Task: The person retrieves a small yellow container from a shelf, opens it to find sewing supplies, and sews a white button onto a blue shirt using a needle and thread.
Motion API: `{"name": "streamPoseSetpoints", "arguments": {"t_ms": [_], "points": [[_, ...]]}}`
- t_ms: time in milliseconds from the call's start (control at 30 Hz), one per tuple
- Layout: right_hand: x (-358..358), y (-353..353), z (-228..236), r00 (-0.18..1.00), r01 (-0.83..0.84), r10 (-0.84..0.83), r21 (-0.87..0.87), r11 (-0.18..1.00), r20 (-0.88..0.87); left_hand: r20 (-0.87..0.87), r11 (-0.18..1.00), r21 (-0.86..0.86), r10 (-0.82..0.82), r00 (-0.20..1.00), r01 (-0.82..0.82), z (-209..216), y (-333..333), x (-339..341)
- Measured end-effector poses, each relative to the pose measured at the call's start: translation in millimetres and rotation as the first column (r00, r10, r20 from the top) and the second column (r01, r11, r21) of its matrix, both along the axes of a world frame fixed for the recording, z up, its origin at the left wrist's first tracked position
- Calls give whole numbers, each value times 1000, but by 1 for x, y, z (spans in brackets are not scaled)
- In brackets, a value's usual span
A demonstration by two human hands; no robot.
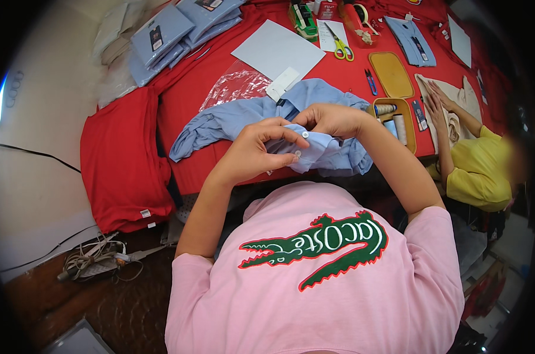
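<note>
A light blue shirt (323, 89) lies bunched along the near edge of the red-covered table. My left hand (257, 148) pinches a buttoned section of it between thumb and fingers, and two white buttons show there. My right hand (329, 120) grips the same cloth from the other side, fingers curled down into it; its fingertips are partly hidden. A white tag (283, 84) lies against the shirt's far side. Beyond it are a clear plastic bag (237, 86) and a white sheet (279, 49).
Folded blue shirts (161, 36) in bags lie far left; red garments (123, 159) hang over the left edge. Yellow-handled scissors (342, 51), blue thread snips (371, 81) and a yellow box (413, 138) of thread spools are right. A person in yellow (480, 171) handles beige cloth (469, 97).
</note>
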State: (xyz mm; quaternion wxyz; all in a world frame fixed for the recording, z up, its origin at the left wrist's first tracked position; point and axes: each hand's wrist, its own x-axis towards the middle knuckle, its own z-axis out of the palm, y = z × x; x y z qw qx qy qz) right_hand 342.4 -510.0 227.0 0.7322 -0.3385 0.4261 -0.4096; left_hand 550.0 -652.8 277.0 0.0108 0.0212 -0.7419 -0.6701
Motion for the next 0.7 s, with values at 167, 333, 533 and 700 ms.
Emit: {"name": "streamPoseSetpoints", "arguments": {"t_ms": [167,333,533,700], "points": [[12,9,-7,993,120,-120,-25,992,-16,-13,1000,26,-4,1000,5,-7,1,-3],[13,21,-22,990,119,-117,-27,992,82,-8,999,14,-31,999,31,-15,0,-6],[-5,29,-32,867,484,-499,-216,848,-17,-1,998,59,15,1000,-15,-18,1,-7],[-74,59,-24,362,932,-895,-128,339,260,-15,996,34,86,996,-85,-27,-2,1]]}}
